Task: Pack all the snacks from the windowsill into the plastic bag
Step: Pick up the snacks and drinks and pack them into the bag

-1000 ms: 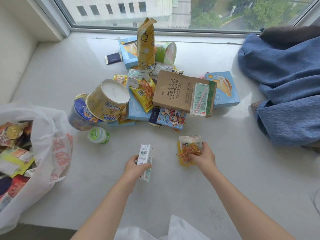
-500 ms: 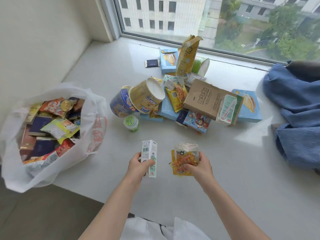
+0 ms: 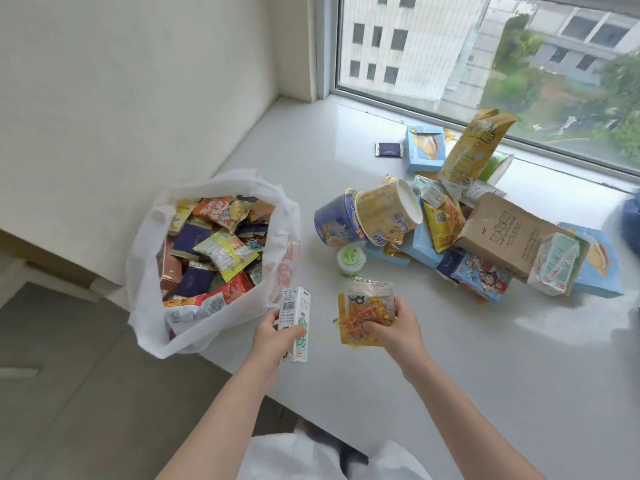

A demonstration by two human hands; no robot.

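My left hand (image 3: 277, 336) grips a small white and green drink carton (image 3: 295, 323), fingers curled round it, held upright just off the lower right edge of the white plastic bag (image 3: 207, 327). My right hand (image 3: 394, 325) pinches a clear and yellow snack packet with orange pieces inside (image 3: 367, 315), thumb on its face, in the lower centre of the frame.

Compared with a second ago, both hands have lifted their items off the white windowsill surface (image 3: 485, 358) and the view has swung left, so the bag's open mouth, already heaped with wrapped snacks, now sits in full view at centre left. The carton has drawn much closer to the bag than it was.

I judge this as the carry phase: both items are secured and only need dropping into the bag, carton first since it is nearest. Plenty remains, though. The pile at centre right holds the yellow round tub (image 3: 388, 211), the blue round tub (image 3: 332, 223), the brown cardboard box (image 3: 498, 233), the small green and white cup (image 3: 351, 259) and several blue boxes and packets.
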